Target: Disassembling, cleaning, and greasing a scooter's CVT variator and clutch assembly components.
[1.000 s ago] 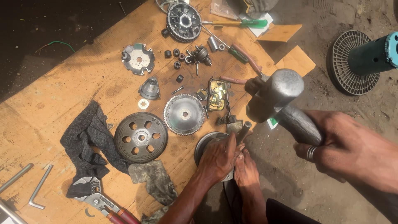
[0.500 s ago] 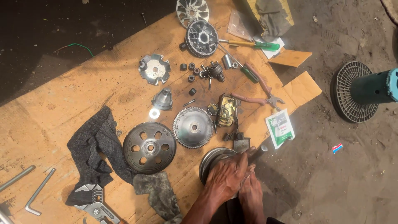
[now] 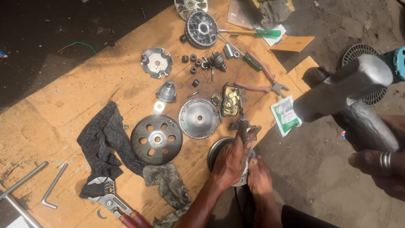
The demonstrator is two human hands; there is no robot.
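Observation:
My left hand [image 3: 231, 162] grips a short dark punch [image 3: 243, 126] and stands it upright on a round metal drum [image 3: 216, 151] at the plywood board's near edge. A bare foot [image 3: 259, 178] presses on the drum next to that hand. At the right, above the dirt ground, my right hand [image 3: 379, 162], with rings on one finger, holds a heavy steel hammer [image 3: 346, 88]. The hammer's head hangs raised, to the right of and apart from the punch.
On the plywood board [image 3: 63, 122] lie a holed clutch bell [image 3: 156, 138], a toothed disc [image 3: 198, 118], small rollers, pliers [image 3: 260, 78], a green-handled screwdriver [image 3: 253, 32], dark rags [image 3: 105, 143], slip-joint pliers [image 3: 110, 200], a hex key [image 3: 54, 192] and a white-green sachet [image 3: 286, 115]. A fan grille [image 3: 363, 57] lies at the right.
One second ago the hammer was low, near the drum. It left view half a second ago and is now back, raised at the right. My left hand stays on the punch.

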